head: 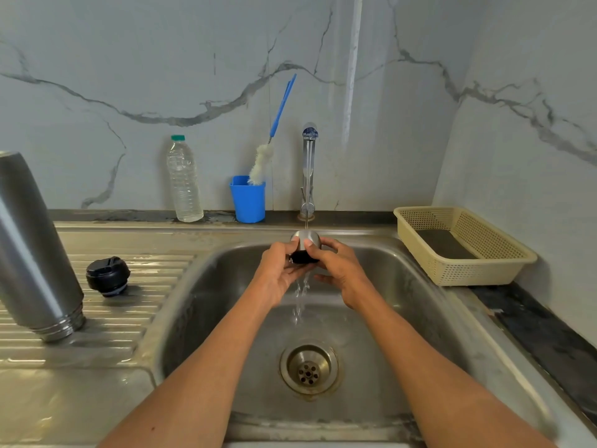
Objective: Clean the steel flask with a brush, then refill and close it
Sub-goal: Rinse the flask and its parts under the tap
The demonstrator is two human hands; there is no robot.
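A small steel cap (305, 240) with a black inner lining is gripped between both hands under the running tap (308, 169), above the sink (420, 318). The left hand (279, 273) cups it from seven o'clock with the thumb pressed on the steel dome; the right hand (339, 268) pinches it from four o'clock, thumb on top. Water runs over the cap and falls toward the drain (308, 370).

Wet polished steel is likely to be slippery, so the cap is best held at the black ribbed rim rather than on the dome. It looks light and stiff.

The steel flask (35, 250) is stood upside down on the ribbed draining board (135, 305), at nine o'clock from the hands, well apart from them. It is judged heavier, smooth and prone to tipping; the body should be grasped around its middle. A black stopper (108, 275) lies just beside it.

At twelve o'clock, the bottle brush (268, 147) is propped in a blue cup (248, 200), next to a plastic water bottle (184, 182). A cream basket (462, 244) sits at two o'clock. Nothing is seen blocking the reach to the brush.
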